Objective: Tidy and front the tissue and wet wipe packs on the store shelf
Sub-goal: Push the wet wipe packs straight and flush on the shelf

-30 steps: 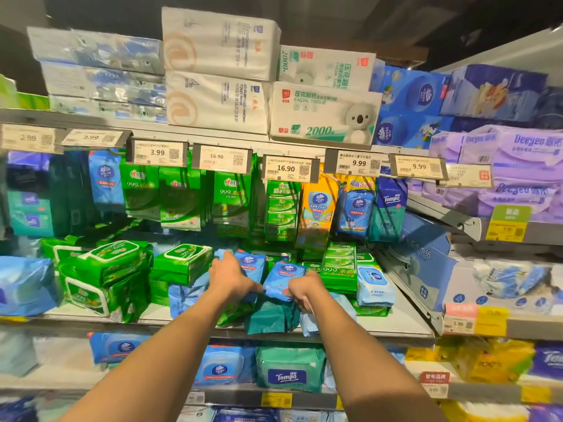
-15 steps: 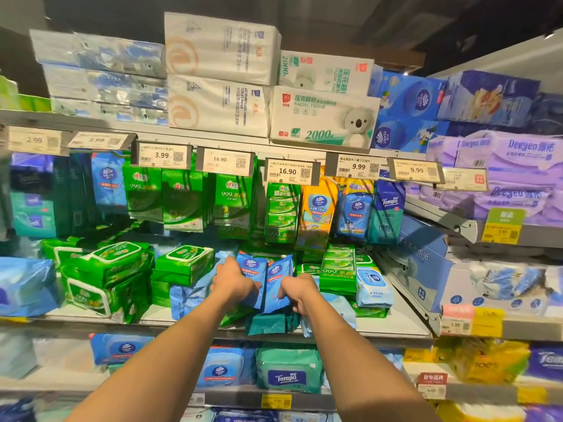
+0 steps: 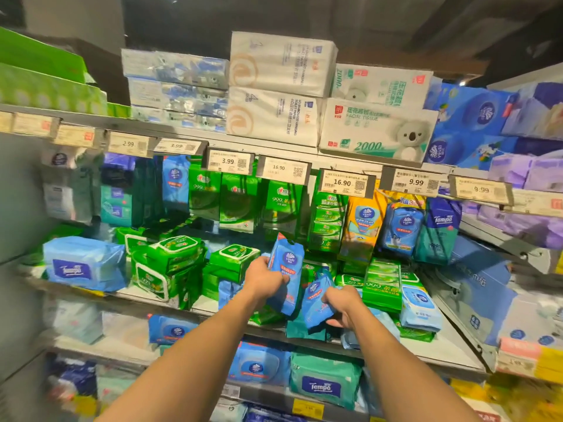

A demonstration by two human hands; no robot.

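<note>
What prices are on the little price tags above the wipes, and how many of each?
2.99 tags: 1
3.99 tags: 2
16.90 tags: 2
9.99 tags: 2
Total: 7 readable tags. The tags at both ends are too blurred to read.

We are reading "3.99" on a price tag (image 3: 228,161), "16.90" on a second tag (image 3: 342,182), "9.99" on a third tag (image 3: 416,182), and "Tempo" on a teal wipe pack (image 3: 324,386).
</note>
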